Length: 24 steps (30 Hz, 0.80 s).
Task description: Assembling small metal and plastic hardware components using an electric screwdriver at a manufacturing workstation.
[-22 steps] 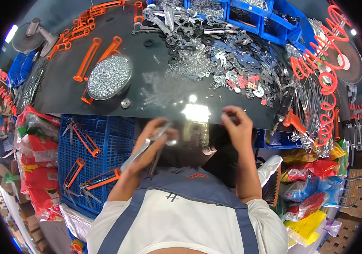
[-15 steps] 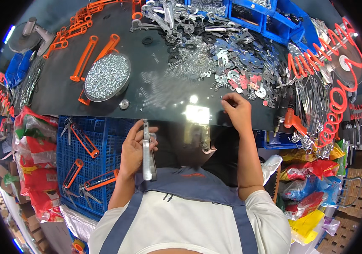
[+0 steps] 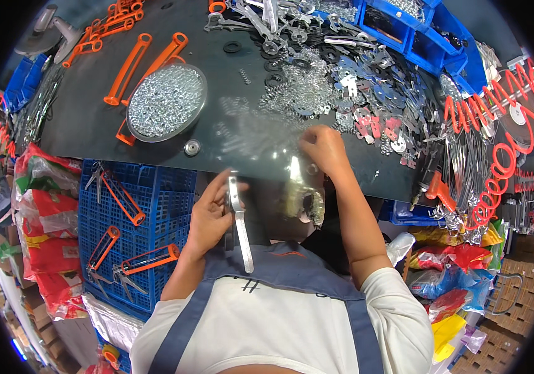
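My left hand (image 3: 211,215) is in front of the table's near edge, fingers closed round a long, bent silver metal handle (image 3: 242,240), which hangs down toward my apron. A darker strip shows behind the handle. My right hand (image 3: 324,149) is over the near part of the dark table, its fingers drawn together; whatever is between them is hidden. Beyond it lie loose springs (image 3: 298,90) and a spread of small flat metal parts (image 3: 373,81). To the left, a round dish (image 3: 203,103) heaped with small shiny metal pieces rests on the table, with a round metal piece (image 3: 192,147) nearby.
Orange frames (image 3: 128,68) lie at the left. Blue bins (image 3: 426,47) stand at the far right, near a coiled red hose (image 3: 503,168) and an orange-and-black power tool (image 3: 440,190). A blue crate (image 3: 173,187) below the table's left holds orange-framed caulking guns (image 3: 123,198).
My right hand has moved left along the near part of the table. My left hand has shifted slightly right, and the metal handle has tilted, its lower end swinging right.
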Available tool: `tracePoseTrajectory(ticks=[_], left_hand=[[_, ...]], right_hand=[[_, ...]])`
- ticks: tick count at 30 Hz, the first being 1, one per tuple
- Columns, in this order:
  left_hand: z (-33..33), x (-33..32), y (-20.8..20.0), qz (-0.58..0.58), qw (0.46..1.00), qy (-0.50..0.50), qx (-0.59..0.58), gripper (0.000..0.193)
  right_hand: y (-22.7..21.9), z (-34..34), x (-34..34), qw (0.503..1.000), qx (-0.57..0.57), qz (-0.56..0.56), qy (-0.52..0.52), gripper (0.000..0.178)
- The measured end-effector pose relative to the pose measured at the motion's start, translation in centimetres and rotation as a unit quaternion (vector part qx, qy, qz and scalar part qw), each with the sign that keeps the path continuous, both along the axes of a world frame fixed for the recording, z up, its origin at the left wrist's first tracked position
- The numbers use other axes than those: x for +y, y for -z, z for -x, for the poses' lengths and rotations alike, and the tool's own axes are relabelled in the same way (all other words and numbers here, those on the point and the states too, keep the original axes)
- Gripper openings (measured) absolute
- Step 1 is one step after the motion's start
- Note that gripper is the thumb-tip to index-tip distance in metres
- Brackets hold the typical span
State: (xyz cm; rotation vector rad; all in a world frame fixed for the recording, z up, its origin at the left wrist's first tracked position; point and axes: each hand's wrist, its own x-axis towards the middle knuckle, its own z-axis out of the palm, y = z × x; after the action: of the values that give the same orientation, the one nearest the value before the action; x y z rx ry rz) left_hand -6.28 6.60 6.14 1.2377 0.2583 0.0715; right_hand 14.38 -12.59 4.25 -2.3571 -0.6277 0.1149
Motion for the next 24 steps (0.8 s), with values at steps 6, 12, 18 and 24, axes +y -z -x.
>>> tracePoseTrajectory(ticks=[6,12,18,24], left_hand=[[0.5,0.1,0.3,-0.012,1.000,-0.006,-0.003,0.072],[0.7,0.0,0.5,-0.030,1.000,0.003,0.003,0.072],[0.9,-0.2,0.2,0.006,1.000,-0.006,-0.003,0.069],[0.6,-0.5,0.5,-0.004,1.000,-0.001,0.001,0.068]], right_hand=[[-0.4,-0.6,0.1,0.997,0.075,0.027,0.013,0.016],[0.2,-1.1,-0.9,0.998,0.046,-0.024,-0.025,0.016],[1.0,-1.6,-1.3,0.985,0.154,-0.078,-0.007,0.013],[-0.7,-0.8,-2.3,0.996,0.056,-0.059,0.021,0.014]])
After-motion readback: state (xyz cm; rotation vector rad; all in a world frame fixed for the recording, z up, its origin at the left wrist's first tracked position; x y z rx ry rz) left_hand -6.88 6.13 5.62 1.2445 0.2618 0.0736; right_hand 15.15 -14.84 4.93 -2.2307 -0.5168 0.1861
